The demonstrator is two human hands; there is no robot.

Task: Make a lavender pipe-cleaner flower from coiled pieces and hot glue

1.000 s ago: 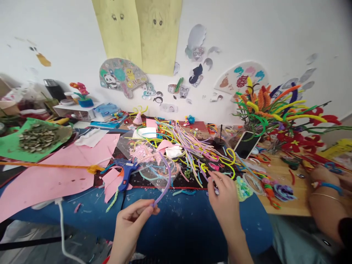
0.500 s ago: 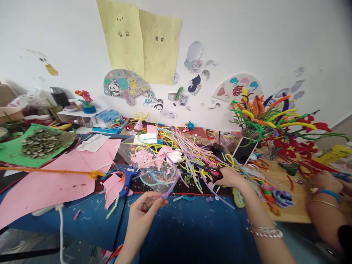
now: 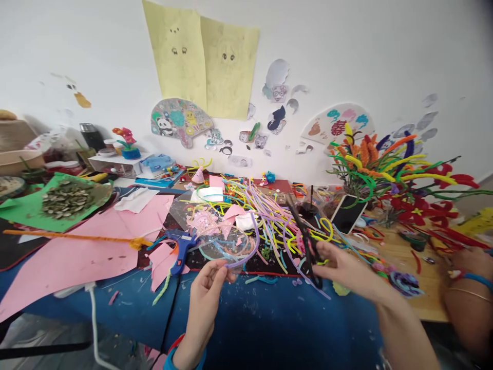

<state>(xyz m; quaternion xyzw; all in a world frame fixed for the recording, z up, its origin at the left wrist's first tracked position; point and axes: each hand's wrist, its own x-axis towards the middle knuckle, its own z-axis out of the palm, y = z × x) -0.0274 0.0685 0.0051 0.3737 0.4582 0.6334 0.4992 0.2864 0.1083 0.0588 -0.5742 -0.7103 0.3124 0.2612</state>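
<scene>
Between the thumb and fingers of my left hand (image 3: 210, 290) is one end of a purple pipe cleaner (image 3: 253, 246), which curves up and to the right. My right hand (image 3: 339, 264) grips black scissors (image 3: 305, 239) by the handles, with the blades pointing up and away over the pile. Behind both hands lies a heap of loose pipe cleaners (image 3: 275, 218) in yellow, pink, purple and blue. A clear plastic sheet (image 3: 223, 244) with pink scraps lies just beyond my left hand.
A blue glue gun (image 3: 183, 252) lies left of my left hand, its black cord hanging over the edge. Pink paper (image 3: 92, 257) and a green sheet (image 3: 23, 208) with seeds spread leftward. A phone (image 3: 348, 213) leans near pipe-cleaner flowers (image 3: 418, 210). Another person's arm (image 3: 468, 288) rests at right.
My right hand has lifted the scissors off the pile and drawn them nearer, blades turned upward. My left hand still holds the purple pipe cleaner. The view has shifted slightly left.
</scene>
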